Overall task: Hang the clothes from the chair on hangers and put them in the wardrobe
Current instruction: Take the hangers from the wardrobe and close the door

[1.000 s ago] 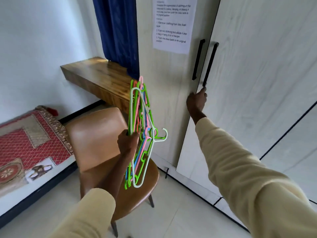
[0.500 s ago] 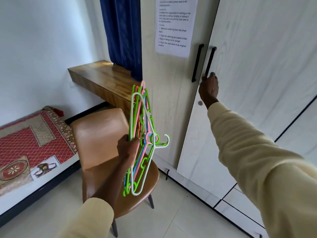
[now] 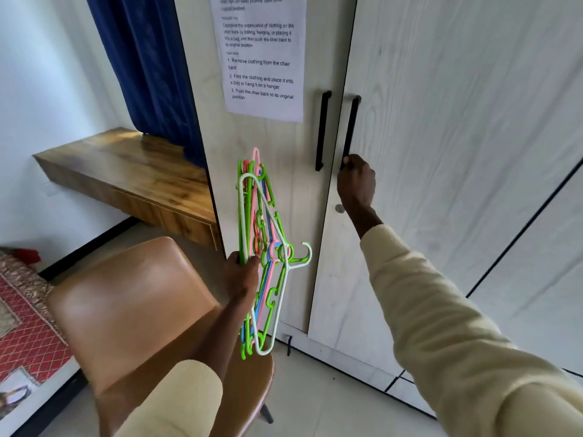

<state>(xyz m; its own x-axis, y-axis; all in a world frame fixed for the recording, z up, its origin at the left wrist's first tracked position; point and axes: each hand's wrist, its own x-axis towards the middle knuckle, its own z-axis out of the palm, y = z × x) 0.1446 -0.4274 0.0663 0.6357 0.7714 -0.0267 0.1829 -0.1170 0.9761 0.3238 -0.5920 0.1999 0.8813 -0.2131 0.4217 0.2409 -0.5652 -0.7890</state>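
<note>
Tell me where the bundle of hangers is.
In the head view the plastic hangers hang left of centre in the left hand, above the brown chair and before the left wardrobe door.

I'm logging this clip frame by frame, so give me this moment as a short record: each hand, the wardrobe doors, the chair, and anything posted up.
left hand: shut on bundle of plastic hangers, held upright above the chair
hanger colours: green, pink, blue, white, orange
right hand: gripping lower end of right door handle
wardrobe doors: right one looks slightly ajar, left one closed
chair: brown, no clothes visible on it
posted: instruction sheet on the left door
</note>
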